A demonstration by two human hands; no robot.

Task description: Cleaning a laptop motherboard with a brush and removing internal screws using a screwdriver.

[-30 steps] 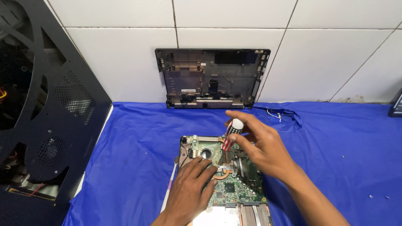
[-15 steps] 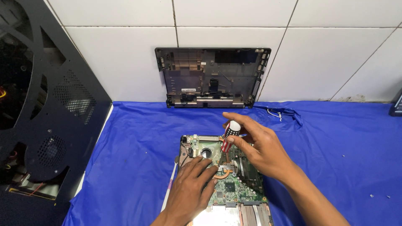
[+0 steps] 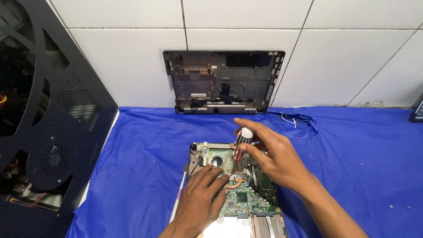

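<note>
My right hand (image 3: pixel 275 161) has turned the red-and-white screwdriver (image 3: pixel 241 143) slightly, fingers closed round it; left hand (image 3: pixel 200 198) lies open on the green circuit board (image 3: pixel 246 198), so the screw is being worked

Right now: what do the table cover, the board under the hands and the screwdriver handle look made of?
Table cover: thin blue plastic sheet, by its sheen and soft creases. Board: green laminate circuit board, matte, with a copper-coloured metal pipe across it. Screwdriver handle: likely hard plastic, glossy red, white and black; its shaft is hidden. Right hand grips it; left hand rests on the board.
</note>
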